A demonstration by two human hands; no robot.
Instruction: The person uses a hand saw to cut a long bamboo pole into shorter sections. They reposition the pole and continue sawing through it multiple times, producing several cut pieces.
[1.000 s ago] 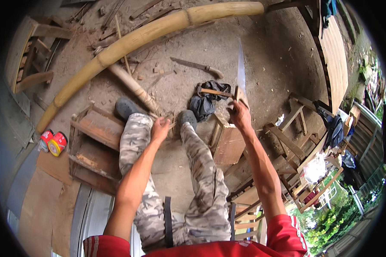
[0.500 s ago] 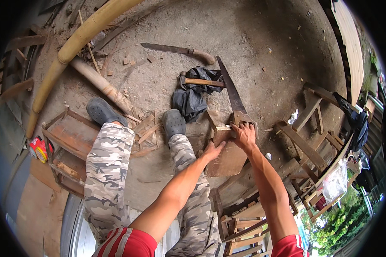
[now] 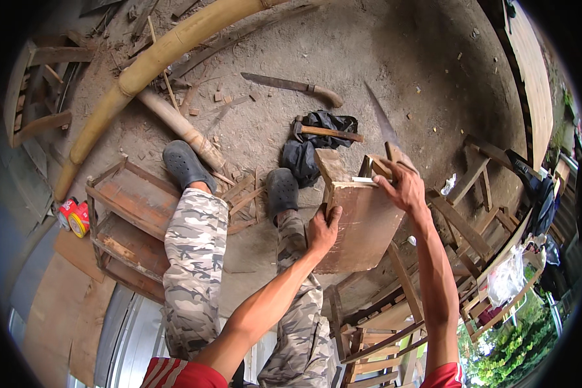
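Wooden box (image 3: 362, 226), broad face toward me, is just beside my right leg (image 3: 294, 284); I cannot tell what bears it from below. My left grip (image 3: 323, 231) pinches its left edge, thumb on the broad face. If that alone took the weight, I think the box could twist or slip, being held near one corner. My right grip (image 3: 406, 187) is curled on the handle of the saw (image 3: 385, 123), its thumb by the box's upper right corner. Sharing that grip between two things looks the chief risk to me: leaning on the wood could loosen my fingers and let the blade roll. The blade points away, so a slip might scrape the floor (image 3: 433, 129) sooner than my leg. My right shoe (image 3: 282, 191) is near the box, and a dropped corner could bruise the foot. Beyond it, a hammer (image 3: 330, 133) lies across a black plastic bag (image 3: 301, 161), where a low swing of the saw might snag. Past these, a machete (image 3: 294, 87) lies bare; a careless step could meet its edge. Farther off, a bamboo pole (image 3: 174, 55) might roll if knocked, should nothing brace it.
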